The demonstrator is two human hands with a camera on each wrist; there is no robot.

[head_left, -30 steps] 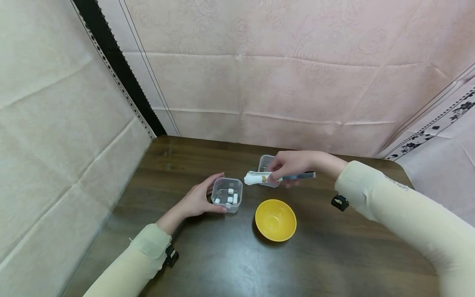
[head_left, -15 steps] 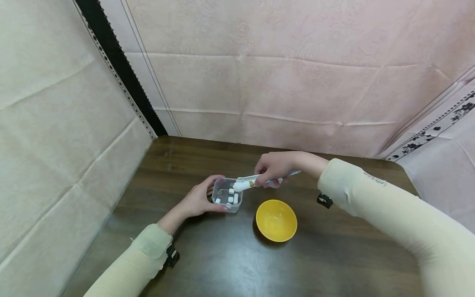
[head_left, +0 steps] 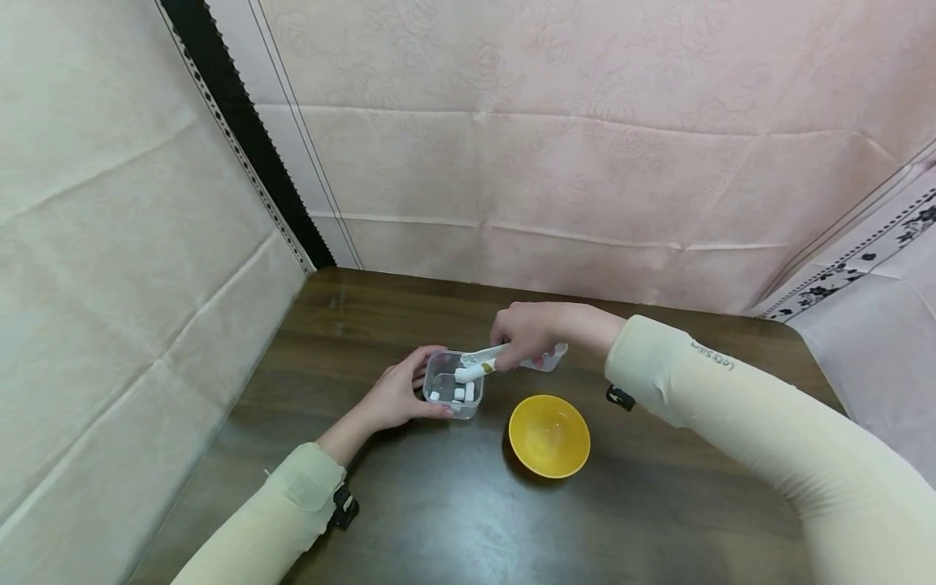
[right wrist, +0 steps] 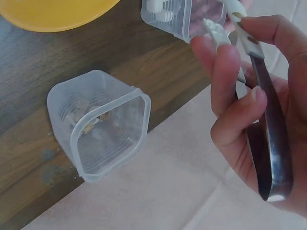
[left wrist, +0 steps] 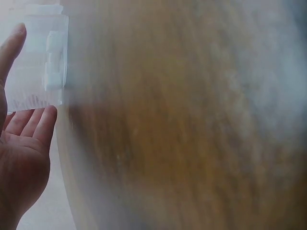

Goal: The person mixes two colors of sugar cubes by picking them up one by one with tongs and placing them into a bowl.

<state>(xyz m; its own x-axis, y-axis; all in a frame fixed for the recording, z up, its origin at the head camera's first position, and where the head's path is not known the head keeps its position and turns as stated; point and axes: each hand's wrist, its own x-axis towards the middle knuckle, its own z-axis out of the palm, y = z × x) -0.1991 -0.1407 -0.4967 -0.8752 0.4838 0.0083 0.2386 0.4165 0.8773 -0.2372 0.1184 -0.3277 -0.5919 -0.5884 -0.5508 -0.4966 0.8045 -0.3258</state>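
My left hand (head_left: 400, 396) cups a small clear container (head_left: 453, 392) that has several white cubes (head_left: 459, 393) in it; the left wrist view shows the left hand (left wrist: 24, 143) against the container's (left wrist: 41, 72) side. My right hand (head_left: 522, 333) grips tongs (head_left: 478, 366) with a dark handle (right wrist: 268, 143). Their white tips (right wrist: 216, 28) dip into that container from the right. Whether the tips pinch a cube is hidden.
A yellow bowl (head_left: 549, 435) stands in front of my right hand on the dark wooden table (head_left: 439, 504). A second clear container (right wrist: 105, 129), empty, sits behind the right hand near the table's back edge. Cloth walls close in the left and the back.
My right hand has carried the tongs leftward from over the rear container to the container with cubes, and lowered the tips into it. The left hand has stayed on that container.
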